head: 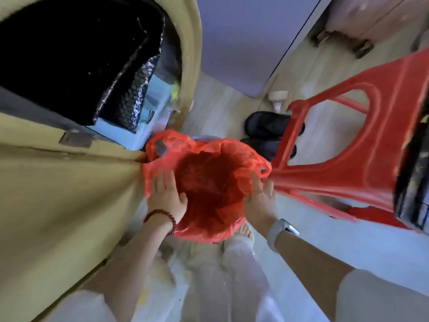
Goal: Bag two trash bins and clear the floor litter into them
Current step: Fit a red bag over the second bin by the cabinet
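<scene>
While the red bag (209, 180) lines the bin, the left hand (167, 196) lies flat-fingered on its rim; the right hand (258, 198) pinches the opposite edge.

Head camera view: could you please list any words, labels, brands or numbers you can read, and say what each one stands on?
None can be read.
The red bag, the red stool and the wristwatch show no lettering.
The pale blue items under the desk are too blurred to tell.

a home room, slippers (274, 123) on wood floor (216, 101), red plastic stool (362, 145), cupboard (58, 205)
</scene>
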Demonstrator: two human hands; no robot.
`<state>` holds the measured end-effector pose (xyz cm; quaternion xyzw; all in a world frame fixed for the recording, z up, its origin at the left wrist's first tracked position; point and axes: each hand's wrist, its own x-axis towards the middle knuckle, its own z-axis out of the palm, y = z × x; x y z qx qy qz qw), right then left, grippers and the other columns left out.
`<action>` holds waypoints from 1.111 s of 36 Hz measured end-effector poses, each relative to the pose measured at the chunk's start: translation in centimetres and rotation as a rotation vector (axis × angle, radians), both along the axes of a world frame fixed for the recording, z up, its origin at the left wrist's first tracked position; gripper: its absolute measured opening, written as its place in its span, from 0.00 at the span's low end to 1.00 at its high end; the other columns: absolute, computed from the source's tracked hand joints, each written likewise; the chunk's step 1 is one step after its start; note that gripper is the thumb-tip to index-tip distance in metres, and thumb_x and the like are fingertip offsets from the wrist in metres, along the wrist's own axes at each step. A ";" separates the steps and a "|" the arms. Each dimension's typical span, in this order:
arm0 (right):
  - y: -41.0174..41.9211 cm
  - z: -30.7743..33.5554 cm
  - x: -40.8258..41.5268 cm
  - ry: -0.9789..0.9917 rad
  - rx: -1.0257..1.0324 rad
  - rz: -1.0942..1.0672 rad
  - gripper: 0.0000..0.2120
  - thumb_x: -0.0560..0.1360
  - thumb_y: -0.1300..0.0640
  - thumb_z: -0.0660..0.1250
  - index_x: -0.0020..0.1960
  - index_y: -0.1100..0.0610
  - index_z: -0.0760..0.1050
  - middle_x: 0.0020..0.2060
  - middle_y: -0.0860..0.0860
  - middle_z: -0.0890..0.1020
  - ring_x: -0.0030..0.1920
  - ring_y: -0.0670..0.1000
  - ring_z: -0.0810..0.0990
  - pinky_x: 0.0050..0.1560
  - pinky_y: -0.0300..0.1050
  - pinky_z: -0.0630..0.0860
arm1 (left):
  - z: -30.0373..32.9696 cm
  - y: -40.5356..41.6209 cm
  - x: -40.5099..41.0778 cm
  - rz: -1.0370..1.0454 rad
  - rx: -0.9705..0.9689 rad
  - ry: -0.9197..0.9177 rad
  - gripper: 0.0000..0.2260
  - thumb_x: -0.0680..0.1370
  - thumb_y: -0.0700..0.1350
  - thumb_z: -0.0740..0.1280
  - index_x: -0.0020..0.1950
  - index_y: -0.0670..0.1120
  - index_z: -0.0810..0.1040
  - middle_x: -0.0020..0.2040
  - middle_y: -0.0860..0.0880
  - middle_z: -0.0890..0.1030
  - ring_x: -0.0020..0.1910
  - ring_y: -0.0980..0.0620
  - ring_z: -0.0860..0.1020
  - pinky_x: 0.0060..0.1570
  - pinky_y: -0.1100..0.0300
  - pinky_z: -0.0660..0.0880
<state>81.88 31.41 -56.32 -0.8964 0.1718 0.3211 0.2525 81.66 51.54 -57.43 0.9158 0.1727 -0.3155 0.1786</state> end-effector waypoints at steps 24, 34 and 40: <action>-7.5 7.7 -7.3 0.028 -0.063 -0.255 0.30 0.77 0.63 0.53 0.75 0.49 0.49 0.58 0.58 0.69 0.51 0.65 0.74 0.43 0.47 0.66 | 9.1 -3.1 -4.8 -0.117 -0.088 -0.313 0.22 0.72 0.34 0.67 0.66 0.40 0.71 0.49 0.34 0.77 0.45 0.37 0.78 0.41 0.48 0.76; -11.2 21.9 -17.4 -0.098 -0.001 -0.650 0.28 0.76 0.68 0.54 0.74 0.54 0.58 0.55 0.61 0.72 0.52 0.64 0.75 0.54 0.52 0.71 | 22.5 -9.1 -7.6 -0.256 -0.164 -0.350 0.20 0.75 0.37 0.62 0.67 0.44 0.71 0.52 0.37 0.77 0.48 0.36 0.77 0.43 0.45 0.75; -16.4 25.2 -24.3 -0.228 -0.038 -0.894 0.29 0.75 0.69 0.53 0.74 0.54 0.54 0.59 0.60 0.71 0.56 0.63 0.73 0.56 0.51 0.69 | 26.9 -17.7 -8.7 -0.452 -0.279 -0.371 0.21 0.76 0.39 0.62 0.69 0.42 0.66 0.57 0.38 0.74 0.56 0.38 0.74 0.50 0.45 0.74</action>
